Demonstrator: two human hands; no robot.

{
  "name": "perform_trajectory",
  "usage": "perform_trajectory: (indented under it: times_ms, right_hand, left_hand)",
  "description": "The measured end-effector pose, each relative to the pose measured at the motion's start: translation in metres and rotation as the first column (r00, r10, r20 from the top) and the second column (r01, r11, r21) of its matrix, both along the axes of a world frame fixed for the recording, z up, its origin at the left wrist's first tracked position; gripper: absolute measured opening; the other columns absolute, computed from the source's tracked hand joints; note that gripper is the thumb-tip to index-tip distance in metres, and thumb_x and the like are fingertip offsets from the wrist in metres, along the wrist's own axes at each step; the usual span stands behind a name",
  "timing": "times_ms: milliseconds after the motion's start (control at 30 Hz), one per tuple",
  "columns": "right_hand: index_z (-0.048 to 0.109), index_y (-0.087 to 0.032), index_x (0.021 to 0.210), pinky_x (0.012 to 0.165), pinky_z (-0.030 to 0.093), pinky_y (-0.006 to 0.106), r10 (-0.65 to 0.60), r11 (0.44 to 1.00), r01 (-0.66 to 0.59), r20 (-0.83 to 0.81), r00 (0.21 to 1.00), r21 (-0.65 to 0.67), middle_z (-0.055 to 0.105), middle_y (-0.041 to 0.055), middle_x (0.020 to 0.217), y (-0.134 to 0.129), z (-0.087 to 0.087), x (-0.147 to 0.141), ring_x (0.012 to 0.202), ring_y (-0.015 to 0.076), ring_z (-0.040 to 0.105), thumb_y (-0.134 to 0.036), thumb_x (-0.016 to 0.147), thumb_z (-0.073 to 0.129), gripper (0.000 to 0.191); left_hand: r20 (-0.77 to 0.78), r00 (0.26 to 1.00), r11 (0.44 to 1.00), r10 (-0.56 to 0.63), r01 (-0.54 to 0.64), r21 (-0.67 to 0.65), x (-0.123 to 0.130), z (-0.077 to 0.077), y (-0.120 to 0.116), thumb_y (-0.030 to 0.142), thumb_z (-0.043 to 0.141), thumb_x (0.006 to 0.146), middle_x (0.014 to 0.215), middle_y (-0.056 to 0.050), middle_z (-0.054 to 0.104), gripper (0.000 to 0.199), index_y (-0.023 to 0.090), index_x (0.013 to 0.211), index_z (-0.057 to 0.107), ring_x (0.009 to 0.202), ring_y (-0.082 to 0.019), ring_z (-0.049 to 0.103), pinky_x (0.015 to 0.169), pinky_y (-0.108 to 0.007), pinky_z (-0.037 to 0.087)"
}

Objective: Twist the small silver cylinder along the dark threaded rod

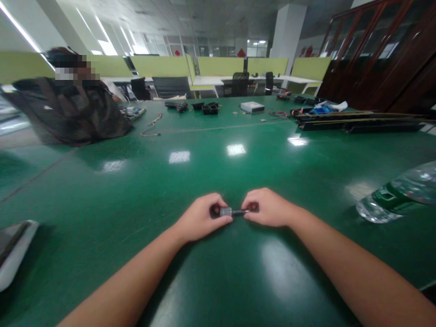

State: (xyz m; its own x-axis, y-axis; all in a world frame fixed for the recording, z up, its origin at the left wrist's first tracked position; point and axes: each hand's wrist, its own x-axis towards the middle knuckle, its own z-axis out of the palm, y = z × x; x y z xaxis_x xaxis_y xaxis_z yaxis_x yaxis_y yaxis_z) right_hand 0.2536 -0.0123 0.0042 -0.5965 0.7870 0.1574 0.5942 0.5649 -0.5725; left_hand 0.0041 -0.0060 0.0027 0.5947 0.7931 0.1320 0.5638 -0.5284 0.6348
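A small grey cylindrical part [225, 212] with a dark, narrow shaft [237, 212] lies level between my hands, low over the green tabletop or resting on it. My left hand [203, 217] is closed on the grey cylinder, thumb along the near side and fingers curled over the far side. On the shaft's right end, my right hand [267, 208] closes in a pinch between thumb and fingers. Whether shaft and cylinder are one piece, I cannot tell. The right fingertips hide the shaft's tip.
A clear plastic bottle with a green label [398, 193] lies at right. A dark bag [78, 109] stands far left, and a light-edged flat object [17, 254] sits near left. Along the back are black parts [210, 108], a white box [252, 106] and long dark strips [357, 122].
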Motion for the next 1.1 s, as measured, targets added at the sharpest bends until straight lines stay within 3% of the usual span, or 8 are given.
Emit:
perform_trajectory:
  times_ms: [233,500,767,967,1100]
  right_hand:
    - [0.076,-0.016,0.086,0.063,0.047,0.023,-0.064,0.979,0.067,0.019,0.998,-0.194,0.071,0.0017,0.078,0.01,0.004,0.019,0.069,0.0131,0.063,-0.02,0.072,0.073,0.015]
    - [0.077,-0.017,0.087,0.06,0.046,0.023,-0.073,0.968,0.065,-0.023,0.997,-0.244,0.07,0.0012,0.075,0.011,0.003,0.022,0.065,0.0126,0.062,-0.02,0.072,0.074,0.015]
    - [0.076,-0.017,0.093,0.066,0.045,0.023,-0.061,0.996,0.047,-0.178,0.982,-0.081,0.072,0.0026,0.083,0.002,-0.017,-0.017,0.07,0.0121,0.061,-0.022,0.077,0.076,0.017]
    - [0.075,-0.018,0.092,0.068,0.045,0.023,-0.015,1.0,0.017,-0.161,0.987,0.012,0.072,0.0029,0.084,0.0,-0.015,-0.02,0.073,0.0125,0.061,-0.024,0.081,0.073,0.013]
    - [0.075,-0.018,0.093,0.072,0.046,0.025,0.006,0.999,0.001,-0.137,0.991,0.052,0.072,0.0041,0.087,-0.001,-0.013,-0.019,0.078,0.0148,0.062,-0.023,0.08,0.074,0.015]
  left_hand:
    - [0.003,1.0,1.0,0.009,-0.009,-0.005,0.0,0.0,0.0,0.042,0.072,0.082,0.084,-0.002,0.065,0.026,0.018,0.09,0.063,0.076,-0.017,0.061,0.069,-0.028,0.046]
    - [0.01,1.0,1.0,0.0,0.0,-0.01,0.001,0.002,-0.001,0.041,0.071,0.083,0.083,-0.002,0.065,0.025,0.018,0.09,0.063,0.075,-0.018,0.061,0.068,-0.028,0.047]
    - [0.025,1.0,1.0,0.004,-0.004,0.014,-0.001,-0.002,0.001,0.034,0.077,0.076,0.085,-0.001,0.063,0.026,0.019,0.092,0.063,0.075,-0.017,0.06,0.068,-0.027,0.047]
    - [0.026,0.999,0.999,-0.033,0.032,0.012,-0.002,0.002,0.0,0.037,0.068,0.085,0.086,-0.002,0.064,0.022,0.018,0.094,0.064,0.077,-0.017,0.06,0.069,-0.027,0.047]
    - [0.022,1.0,1.0,-0.017,0.017,-0.001,-0.002,0.0,0.001,0.037,0.069,0.084,0.085,-0.002,0.064,0.022,0.018,0.094,0.064,0.076,-0.017,0.06,0.069,-0.027,0.048]
